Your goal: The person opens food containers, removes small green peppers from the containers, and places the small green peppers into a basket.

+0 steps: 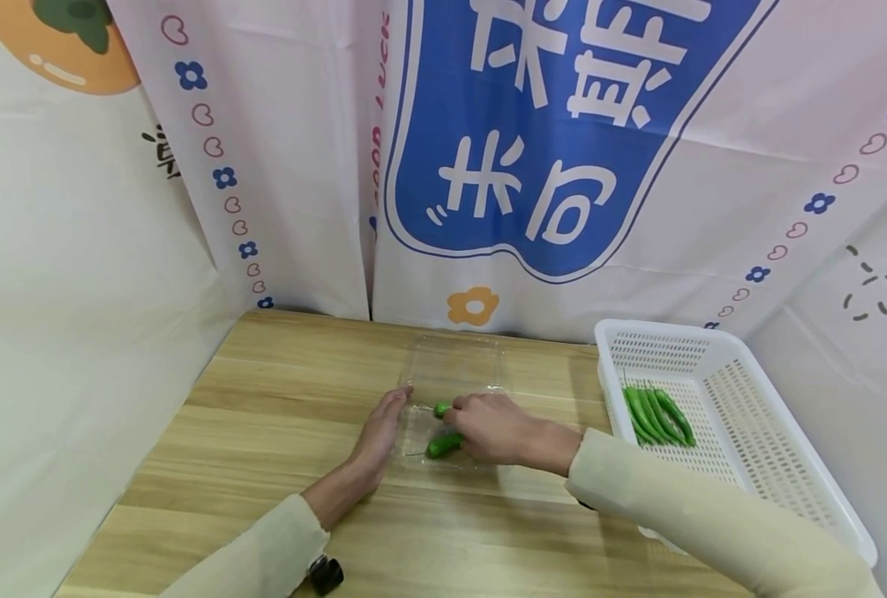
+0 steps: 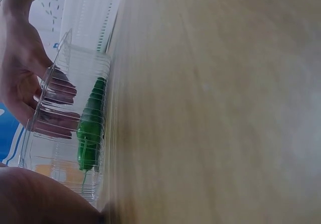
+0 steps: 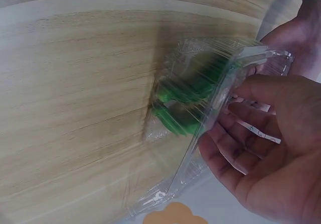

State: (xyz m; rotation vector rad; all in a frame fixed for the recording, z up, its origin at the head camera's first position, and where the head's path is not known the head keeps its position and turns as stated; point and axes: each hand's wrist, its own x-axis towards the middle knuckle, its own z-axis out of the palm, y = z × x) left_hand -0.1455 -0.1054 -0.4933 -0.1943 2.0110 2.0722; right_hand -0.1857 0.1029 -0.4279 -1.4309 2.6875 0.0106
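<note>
A clear plastic clamshell box (image 1: pixel 416 432) lies on the wooden table with its lid (image 1: pixel 454 361) folded back, away from the person. Green chili peppers (image 1: pixel 443 446) rest on the bottom of the box, partly covered by the right hand in the head view. My right hand (image 1: pixel 492 428) reaches over the box from the right. Its loosely bent fingers dip inside, just above the peppers (image 2: pixel 90 128) in the left wrist view, with none between them. Along the box's left wall, my left hand (image 1: pixel 372 436) rests on edge with its fingers extended.
To the right stands a white perforated plastic basket (image 1: pixel 780 415) with several green chili peppers (image 1: pixel 656 415) in it. Printed cloth (image 1: pixel 301 166) hangs behind the table's back edge and along both sides. The right forearm passes over the basket's near-left corner.
</note>
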